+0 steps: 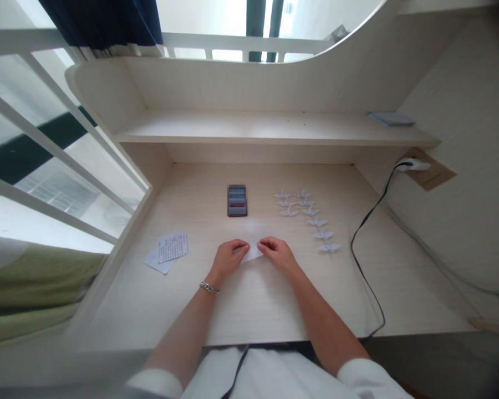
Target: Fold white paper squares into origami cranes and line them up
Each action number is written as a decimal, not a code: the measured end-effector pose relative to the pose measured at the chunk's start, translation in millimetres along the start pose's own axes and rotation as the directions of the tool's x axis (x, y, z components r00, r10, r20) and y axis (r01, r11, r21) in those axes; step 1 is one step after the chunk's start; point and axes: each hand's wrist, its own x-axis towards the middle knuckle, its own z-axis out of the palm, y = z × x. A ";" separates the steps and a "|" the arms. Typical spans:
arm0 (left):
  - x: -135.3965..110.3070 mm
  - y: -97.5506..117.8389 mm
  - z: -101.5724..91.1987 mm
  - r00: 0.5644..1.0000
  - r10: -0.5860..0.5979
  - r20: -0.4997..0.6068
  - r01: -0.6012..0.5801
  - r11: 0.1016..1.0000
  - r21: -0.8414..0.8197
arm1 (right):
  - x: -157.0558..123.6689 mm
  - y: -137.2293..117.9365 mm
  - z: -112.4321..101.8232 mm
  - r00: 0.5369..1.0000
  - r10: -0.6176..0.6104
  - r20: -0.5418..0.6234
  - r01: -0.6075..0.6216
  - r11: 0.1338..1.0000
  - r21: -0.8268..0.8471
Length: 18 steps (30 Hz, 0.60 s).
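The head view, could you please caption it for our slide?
Left hand and right hand pinch white paper near folded white paper cranes on a pale wooden desk.

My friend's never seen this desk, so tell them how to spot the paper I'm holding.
On the pale desk below the shelf, find the dark-screened device. Below it in view, a small white paper sits between the left hand and right hand. Unlike the paper birds to its right and the slips to its left, it alone is held.
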 end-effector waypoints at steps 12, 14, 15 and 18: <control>9.4 4.1 6.9 0.997 -0.027 0.071 0.038 0.987 -0.158 | -5.9 -5.0 -2.8 0.999 0.035 0.002 -0.034 0.985 0.166; 11.6 3.9 7.6 0.996 -0.034 0.086 0.050 0.980 -0.191 | -4.8 -6.6 -4.3 0.999 0.051 0.018 -0.054 0.982 0.181; 12.6 4.2 7.3 0.995 -0.036 0.094 0.055 0.977 -0.208 | -4.1 -7.8 -5.1 0.998 0.054 0.028 -0.058 0.982 0.180; 14.7 6.1 4.2 0.994 -0.044 0.100 0.068 0.966 -0.249 | -2.3 -12.7 -6.4 0.998 0.045 0.043 -0.052 0.982 0.183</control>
